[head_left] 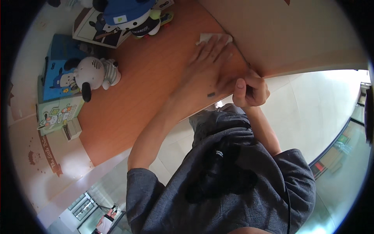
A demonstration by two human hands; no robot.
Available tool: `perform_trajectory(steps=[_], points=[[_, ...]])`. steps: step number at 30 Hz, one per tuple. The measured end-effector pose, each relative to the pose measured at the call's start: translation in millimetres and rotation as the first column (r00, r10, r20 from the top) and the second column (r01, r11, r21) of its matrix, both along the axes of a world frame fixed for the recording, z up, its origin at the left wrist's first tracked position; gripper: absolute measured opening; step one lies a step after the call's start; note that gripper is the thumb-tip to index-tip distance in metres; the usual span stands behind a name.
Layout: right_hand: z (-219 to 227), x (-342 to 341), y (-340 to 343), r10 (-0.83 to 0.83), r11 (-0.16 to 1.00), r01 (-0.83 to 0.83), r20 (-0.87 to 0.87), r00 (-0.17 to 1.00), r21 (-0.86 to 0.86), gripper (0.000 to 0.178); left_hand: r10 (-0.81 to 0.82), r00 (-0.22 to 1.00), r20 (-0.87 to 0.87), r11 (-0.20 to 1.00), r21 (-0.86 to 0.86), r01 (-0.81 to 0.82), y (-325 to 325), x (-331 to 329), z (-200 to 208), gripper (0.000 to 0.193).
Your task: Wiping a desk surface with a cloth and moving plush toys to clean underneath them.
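Note:
My left hand [208,54] lies flat with fingers stretched over a small white cloth or tissue [204,37], pressing it onto the orange-brown wooden surface [144,78] by the back panel. Parts of the white piece show around the fingertips. At the right end of the surface, close to its front edge, my right hand [251,90] is curled into a loose fist with the thumb on top. The inside of that fist is hidden, so anything held there cannot be made out. A small dark mark [210,94] shows on the wood between my hands.
A black-and-white dog figurine [97,74] stands at the left, before blue and green illustrated boxes [60,84]. Farther back, a blue-capped figure [132,17] stands beside a framed picture [95,29]. A pale panel [304,35] bounds the right. Light floor tiles [296,97] lie below.

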State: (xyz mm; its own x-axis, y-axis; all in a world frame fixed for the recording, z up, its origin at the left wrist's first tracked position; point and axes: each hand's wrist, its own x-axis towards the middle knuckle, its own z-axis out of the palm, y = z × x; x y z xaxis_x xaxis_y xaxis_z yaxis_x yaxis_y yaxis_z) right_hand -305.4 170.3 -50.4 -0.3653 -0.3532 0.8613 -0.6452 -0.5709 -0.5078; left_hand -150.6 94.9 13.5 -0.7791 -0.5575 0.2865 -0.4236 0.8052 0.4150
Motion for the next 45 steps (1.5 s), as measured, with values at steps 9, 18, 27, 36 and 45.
perform_trajectory(steps=[9,18,27,36,45], points=[[-8.3,0.5,-6.3,0.098,0.986,-0.083,0.099,0.99,-0.145,0.013,0.041,0.999,0.011,0.998,0.047,-0.041,12.1,-9.1,-5.9,0.067],[-8.3,6.5,-4.1,0.13,0.974,-0.101,0.139,0.982,-0.203,0.01,0.168,0.975,0.144,0.969,0.155,-0.19,102.5,75.1,25.1,0.053],[-3.1,8.0,6.9,0.232,0.959,-0.189,0.208,0.95,-0.209,0.018,0.59,0.806,-0.037,0.8,-0.106,-0.59,81.1,72.1,-10.2,0.039],[35.4,14.1,88.2,0.37,0.929,-0.347,0.269,0.889,-0.129,0.026,0.369,0.922,-0.118,0.922,-0.078,-0.379,102.4,-58.6,-20.4,0.048],[33.8,10.4,90.3,0.301,0.954,-0.281,0.344,0.89,-0.108,0.034,0.31,0.949,-0.049,0.946,-0.083,-0.314,123.7,-29.2,-18.9,0.052]])
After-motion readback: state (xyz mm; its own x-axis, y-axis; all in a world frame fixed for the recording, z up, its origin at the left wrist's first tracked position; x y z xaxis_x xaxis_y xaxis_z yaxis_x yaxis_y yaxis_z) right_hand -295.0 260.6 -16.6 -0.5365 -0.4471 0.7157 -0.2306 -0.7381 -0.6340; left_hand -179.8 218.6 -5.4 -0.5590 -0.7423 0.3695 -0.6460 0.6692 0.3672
